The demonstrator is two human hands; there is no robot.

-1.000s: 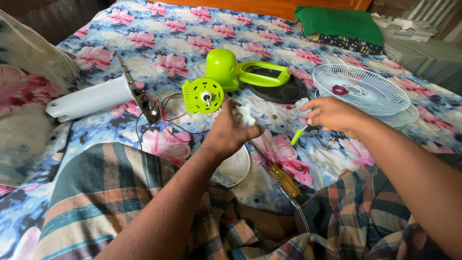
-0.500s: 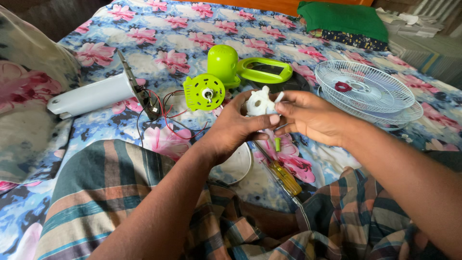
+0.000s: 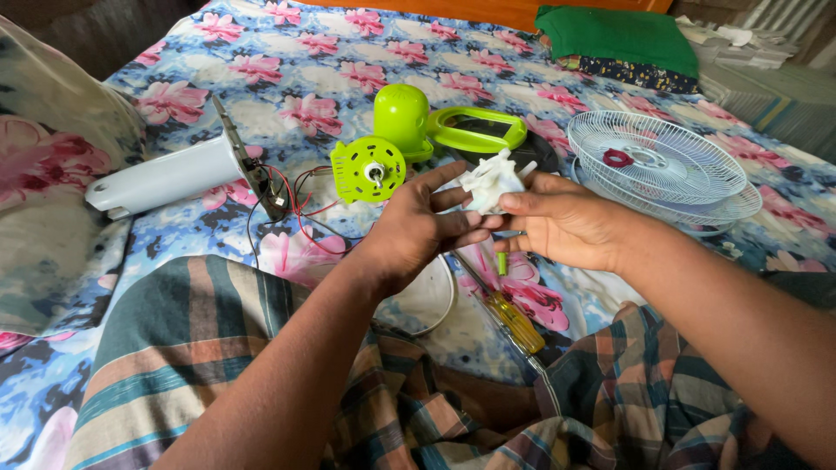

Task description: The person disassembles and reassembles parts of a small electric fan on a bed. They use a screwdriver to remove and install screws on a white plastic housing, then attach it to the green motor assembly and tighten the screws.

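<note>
Both hands hold a small white plastic fan part (image 3: 492, 179) with several projecting tabs, raised above the bed. My left hand (image 3: 418, 226) cups it from the left with fingers extended. My right hand (image 3: 562, 222) pinches it from the right with thumb and fingers. Just beyond the hands lies a lime-green fan motor housing (image 3: 387, 144) with red and black wires (image 3: 292, 204) running to a white cylindrical fan base (image 3: 165, 178).
A yellow-handled screwdriver (image 3: 509, 313) and a white round cap (image 3: 427, 300) lie on my checked cloth lap. White wire fan grilles (image 3: 662, 170) sit right. A green oval frame (image 3: 475, 130) lies behind. A floral pillow (image 3: 43, 191) is left; folded green cloth (image 3: 618, 35) is far back.
My right hand came in from the right by the grille to meet my left hand. Both now grip the white part, lifted higher and nearer to me.
</note>
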